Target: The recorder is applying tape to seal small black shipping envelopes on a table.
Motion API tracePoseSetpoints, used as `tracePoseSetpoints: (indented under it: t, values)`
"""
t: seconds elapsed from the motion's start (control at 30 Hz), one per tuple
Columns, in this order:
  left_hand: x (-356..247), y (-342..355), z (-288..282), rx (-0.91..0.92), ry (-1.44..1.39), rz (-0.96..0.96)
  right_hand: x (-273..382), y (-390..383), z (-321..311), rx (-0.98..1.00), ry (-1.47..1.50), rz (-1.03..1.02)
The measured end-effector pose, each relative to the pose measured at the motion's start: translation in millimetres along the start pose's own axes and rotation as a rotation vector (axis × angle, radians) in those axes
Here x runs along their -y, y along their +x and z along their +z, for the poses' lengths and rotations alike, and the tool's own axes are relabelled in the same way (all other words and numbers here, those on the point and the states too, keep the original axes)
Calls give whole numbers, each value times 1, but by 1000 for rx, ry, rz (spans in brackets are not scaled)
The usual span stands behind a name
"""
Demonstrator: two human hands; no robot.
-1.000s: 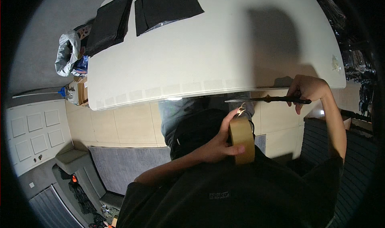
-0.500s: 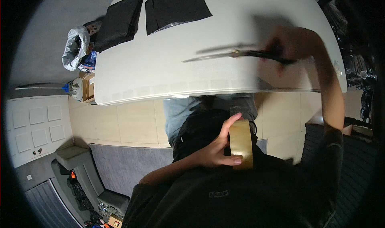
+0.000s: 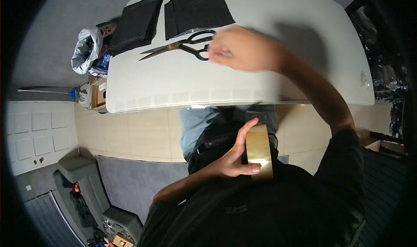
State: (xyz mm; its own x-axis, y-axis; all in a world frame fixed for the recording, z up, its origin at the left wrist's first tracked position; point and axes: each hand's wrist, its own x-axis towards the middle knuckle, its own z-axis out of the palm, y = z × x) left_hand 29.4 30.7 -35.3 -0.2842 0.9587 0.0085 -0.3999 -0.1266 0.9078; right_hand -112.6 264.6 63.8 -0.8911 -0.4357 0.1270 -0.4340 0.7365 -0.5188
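Observation:
Close to my body, my left hand (image 3: pixel 236 160) grips a wide roll of golden-brown tape (image 3: pixel 259 149), the thumb near its lower end and the fingers at its upper end. Over the table, my right hand (image 3: pixel 239 49) is smeared by motion, its fingers bent and partly hidden. A pair of scissors (image 3: pixel 184 46) with black handles lies on the white table (image 3: pixel 173 82), blades to the left, sharp in view. The handle loops end right beside my right fingertips; whether they touch, I cannot tell.
Black flat sheets or bags lie in a left stack (image 3: pixel 137 23) and a second stack (image 3: pixel 197 14) at the far side. Left of the table are a silver-grey bag (image 3: pixel 85 51) and a cardboard box (image 3: pixel 99 95). Dark shiny plastic (image 3: pixel 382 69) hangs at right.
My right hand has carried the scissors left and away from me, and they now rest on the table near the black stacks. My left hand keeps the tape roll almost in place.

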Motion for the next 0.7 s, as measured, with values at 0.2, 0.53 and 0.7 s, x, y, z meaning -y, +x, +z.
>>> tracePoseSetpoints:
  t: [0.2,0.53,0.7]
  values:
    - [1,16,1,60,5,37,24,-127,-4,151,314,199]
    - [-2,62,36,148,203,-270,41,-201,-25,-27,376,473]
    - [30,73,36,79,215,-278,71,-201,-61,-64,79,383]
